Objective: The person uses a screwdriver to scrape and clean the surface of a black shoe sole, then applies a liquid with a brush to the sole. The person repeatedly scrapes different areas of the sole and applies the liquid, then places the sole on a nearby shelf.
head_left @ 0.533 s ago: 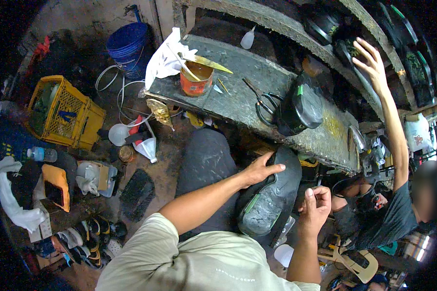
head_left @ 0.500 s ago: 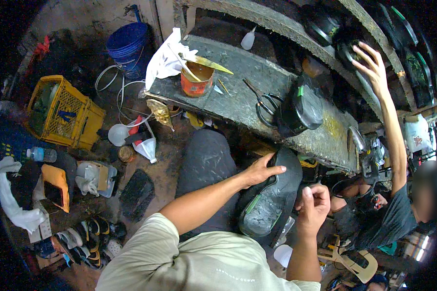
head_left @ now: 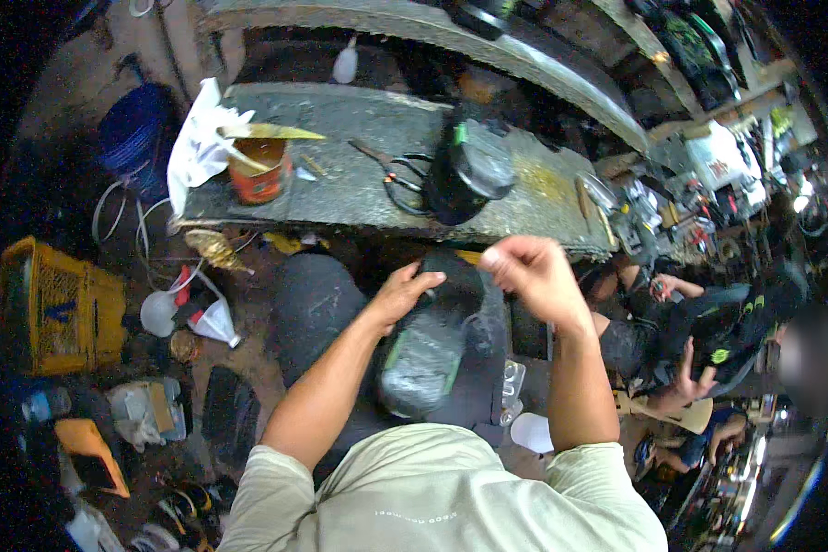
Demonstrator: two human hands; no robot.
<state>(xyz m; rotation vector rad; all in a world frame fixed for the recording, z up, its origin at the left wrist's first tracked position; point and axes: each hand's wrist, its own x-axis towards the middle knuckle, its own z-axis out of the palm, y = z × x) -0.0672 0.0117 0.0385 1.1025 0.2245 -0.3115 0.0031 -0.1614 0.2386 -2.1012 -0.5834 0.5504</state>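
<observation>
A black piece of footwear, with green strips along its sides and a shiny grey front part, lies over my lap. My left hand is closed on its far end, thumb on top. Over the right side of that end hovers my right hand, fingers curled in with thumb and forefinger close together; motion blurs it, and anything in the pinch is too small to make out. Beyond my hands, a similar black piece of footwear stands on the bench, beside scissors with dark handles.
An orange-red can holding flat sticks stands on the bench near a white cloth. Left on the floor are a yellow crate and a white bottle. At the right, another person's hand shows near dark footwear.
My view has turned right. My right hand has risen from beside the footwear to its far end. The other person's arm has come down from the overhead shelf.
</observation>
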